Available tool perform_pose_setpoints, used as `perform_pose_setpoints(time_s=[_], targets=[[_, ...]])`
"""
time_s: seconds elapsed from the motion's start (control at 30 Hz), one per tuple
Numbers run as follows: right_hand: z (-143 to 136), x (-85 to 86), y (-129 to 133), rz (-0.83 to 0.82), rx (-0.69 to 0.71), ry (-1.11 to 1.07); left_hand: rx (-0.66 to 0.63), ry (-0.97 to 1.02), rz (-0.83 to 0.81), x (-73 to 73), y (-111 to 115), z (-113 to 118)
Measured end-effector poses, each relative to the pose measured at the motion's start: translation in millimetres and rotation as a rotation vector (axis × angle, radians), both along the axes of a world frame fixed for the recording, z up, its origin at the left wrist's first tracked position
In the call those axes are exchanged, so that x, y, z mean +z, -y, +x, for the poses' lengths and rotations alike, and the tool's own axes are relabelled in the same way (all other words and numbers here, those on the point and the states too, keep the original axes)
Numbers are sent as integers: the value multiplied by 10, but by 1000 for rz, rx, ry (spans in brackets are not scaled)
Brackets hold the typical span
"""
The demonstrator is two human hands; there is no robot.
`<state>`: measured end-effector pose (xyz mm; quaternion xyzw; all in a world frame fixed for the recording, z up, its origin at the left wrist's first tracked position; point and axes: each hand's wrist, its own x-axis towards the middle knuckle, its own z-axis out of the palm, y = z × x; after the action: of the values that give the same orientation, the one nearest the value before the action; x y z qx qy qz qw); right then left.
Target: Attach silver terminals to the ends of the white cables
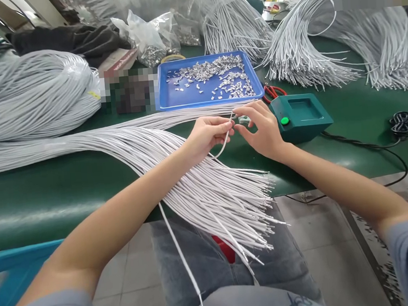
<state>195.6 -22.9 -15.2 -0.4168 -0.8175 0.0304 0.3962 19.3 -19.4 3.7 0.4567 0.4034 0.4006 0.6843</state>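
My left hand (209, 134) pinches one grey-white cable (226, 143) close to its end, left of the green machine. Facing it, my right hand (260, 127) has its thumb and index finger bent around the cable's tip, a small gap between them; whether they hold a small piece is too small to tell. The green machine (302, 117) with a bright green button is just right of my right hand. Under my left forearm a thick bundle of grey-white cables (192, 182) fans out over the table's front edge. Behind my hands is a blue tray (200, 102) with small metal pieces (215, 68).
Coiled cables (30, 96) lie at the left, and more bundles (298, 46) at the back right. Plastic bags of metal pieces (151, 41) stand behind the tray. Red-handled pliers (273, 92) lie beside it. A black cord (362, 145) crosses the green table (52, 198) at the right.
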Motion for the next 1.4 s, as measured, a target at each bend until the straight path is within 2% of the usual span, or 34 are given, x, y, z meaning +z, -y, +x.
perform_pose_setpoints(time_s=[0.2, 0.47, 0.53, 0.6, 0.67, 0.7, 0.77, 0.83, 0.87, 0.93, 1.0, 1.03, 1.13, 1.17, 1.2, 1.23, 1.3, 1.4], targets=[[55, 20, -38, 152, -15, 200, -99, 19, -150, 18, -28, -10], [76, 71, -48, 129, 7, 272, -201, 70, -283, 37, -72, -32], [62, 76, -30, 97, 1, 232, -223, 59, -262, 35, -63, -26], [34, 84, -6, 23, -1, 113, -217, -14, -162, 34, -28, -2], [-4, 107, 20, -171, 25, -104, -141, -174, 60, 27, 26, 30], [-24, 128, 34, -330, 52, -243, -74, -278, 211, 19, 54, 43], [-59, 188, 66, -739, 137, -531, 81, -476, 543, -14, 99, 51], [-82, 255, 103, -1133, 248, -743, 176, -597, 816, -62, 119, 32], [-88, 281, 122, -1268, 306, -805, 192, -615, 909, -88, 119, 17], [-91, 308, 155, -1379, 382, -833, 190, -590, 992, -135, 103, -7], [-75, 303, 167, -1253, 329, -741, 176, -518, 908, -165, 71, -10], [-58, 295, 161, -1099, 246, -642, 160, -475, 804, -172, 51, -3], [43, 296, 94, -443, -85, -155, 66, -352, 419, -164, -5, 27], [92, 311, 58, -288, -166, 40, 33, -322, 328, -154, -18, 33], [143, 334, 19, -211, -211, 231, 6, -301, 270, -144, -27, 35], [194, 362, -24, -196, -233, 402, -10, -284, 240, -133, -33, 34], [283, 420, -111, -271, -252, 658, -26, -262, 223, -118, -36, 25], [353, 485, -222, -370, -244, 816, -28, -246, 214, -112, -35, 15]])
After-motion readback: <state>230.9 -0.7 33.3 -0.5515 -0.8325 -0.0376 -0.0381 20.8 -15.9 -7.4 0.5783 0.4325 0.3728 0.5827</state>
